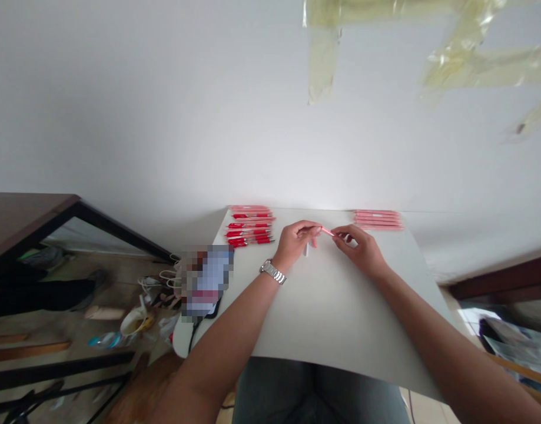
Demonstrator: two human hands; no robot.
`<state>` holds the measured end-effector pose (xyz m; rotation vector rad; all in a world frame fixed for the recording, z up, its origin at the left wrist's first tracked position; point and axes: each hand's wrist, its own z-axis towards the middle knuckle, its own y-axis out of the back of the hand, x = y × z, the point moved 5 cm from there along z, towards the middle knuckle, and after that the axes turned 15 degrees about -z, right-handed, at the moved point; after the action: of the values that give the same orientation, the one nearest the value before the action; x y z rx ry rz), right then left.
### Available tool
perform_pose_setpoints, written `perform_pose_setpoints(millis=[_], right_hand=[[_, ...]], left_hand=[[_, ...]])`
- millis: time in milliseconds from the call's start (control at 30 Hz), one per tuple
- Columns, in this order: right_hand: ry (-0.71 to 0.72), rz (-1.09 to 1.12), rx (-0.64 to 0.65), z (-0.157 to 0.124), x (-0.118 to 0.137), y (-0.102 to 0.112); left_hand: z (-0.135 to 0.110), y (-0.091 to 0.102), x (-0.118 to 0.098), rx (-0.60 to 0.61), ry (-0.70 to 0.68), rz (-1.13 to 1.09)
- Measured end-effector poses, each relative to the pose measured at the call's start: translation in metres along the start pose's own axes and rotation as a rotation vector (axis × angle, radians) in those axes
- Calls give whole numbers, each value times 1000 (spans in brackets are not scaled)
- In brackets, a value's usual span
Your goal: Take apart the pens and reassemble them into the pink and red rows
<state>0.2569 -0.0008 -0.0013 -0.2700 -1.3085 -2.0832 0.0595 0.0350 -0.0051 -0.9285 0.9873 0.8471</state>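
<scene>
Head view: at frame centre, the left hand [296, 240] and right hand [362, 247] each pinch one end of a thin pink plastic pen barrel [327, 231] just above the white tabletop [332, 318]. A cluster of red pens [250, 227] lies left of them, and a row of pink barrels [378, 219] lies to the right.

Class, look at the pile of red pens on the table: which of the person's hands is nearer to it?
Left. The left hand sits just right of the red pens; the right hand lies farther right, beyond it, both pinching one pink pen.
</scene>
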Motion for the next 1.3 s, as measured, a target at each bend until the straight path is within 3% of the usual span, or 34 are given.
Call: perform_pose_setpoints(millis=[567,900,1133,1300], right_hand=[[31,-27,14,0,6,2],[-57,24,7,-2,4,1],[-244,317,-23,-2,-15,-4],[-296,493,-57,0,-19,-2]], left_hand=[[1,-1,-3,-6,-15,-35],[1,0,-3,-11,-8,-34],[-1,-1,-13,-67,-62,13],[-1,10,-14,-160,-129,145]])
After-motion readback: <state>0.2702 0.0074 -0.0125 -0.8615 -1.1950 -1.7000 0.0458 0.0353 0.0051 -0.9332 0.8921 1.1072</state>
